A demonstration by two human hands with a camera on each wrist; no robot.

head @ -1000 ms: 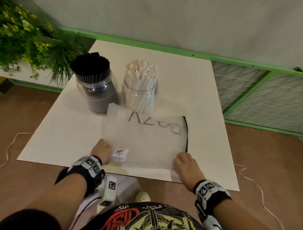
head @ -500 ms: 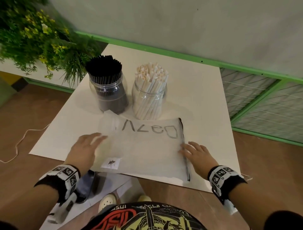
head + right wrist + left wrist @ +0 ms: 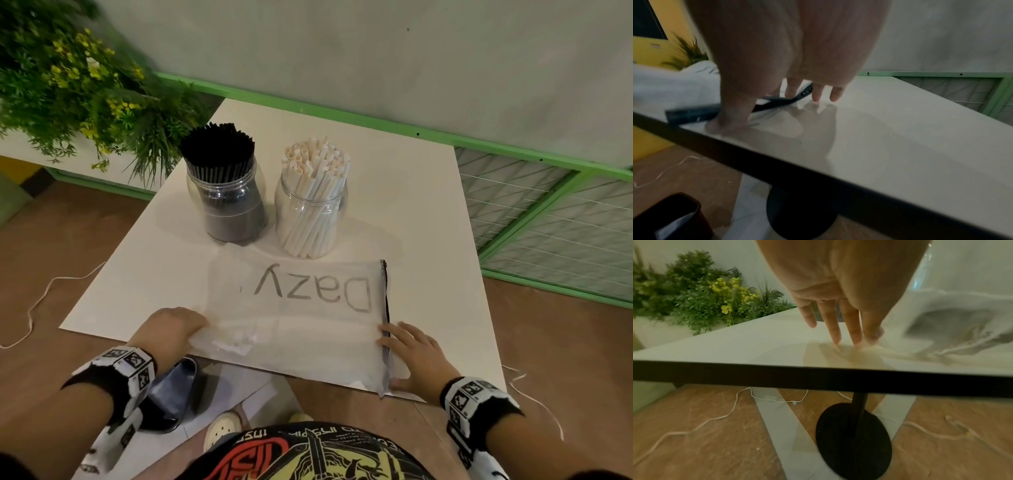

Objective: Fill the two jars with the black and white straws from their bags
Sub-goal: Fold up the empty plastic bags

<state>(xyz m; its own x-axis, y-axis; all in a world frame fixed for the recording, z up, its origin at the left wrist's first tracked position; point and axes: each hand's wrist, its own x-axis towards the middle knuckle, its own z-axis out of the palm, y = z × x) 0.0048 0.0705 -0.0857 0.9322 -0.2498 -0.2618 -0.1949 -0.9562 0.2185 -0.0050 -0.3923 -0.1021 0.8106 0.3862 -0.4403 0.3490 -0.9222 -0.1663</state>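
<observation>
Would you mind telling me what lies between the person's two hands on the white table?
In the head view, a flat translucent zip bag marked "Dazy" spans from left hand to right hand.

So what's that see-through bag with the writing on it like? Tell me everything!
The bag is a frosted, see-through plastic pouch with "Dazy" in grey letters and a dark zip strip along its right end. It looks empty and lies flat on the white table, just in front of the two jars, its near edge hanging over the table's edge. The left hand rests straight fingers on its left end; the right hand presses its zip end.
</observation>
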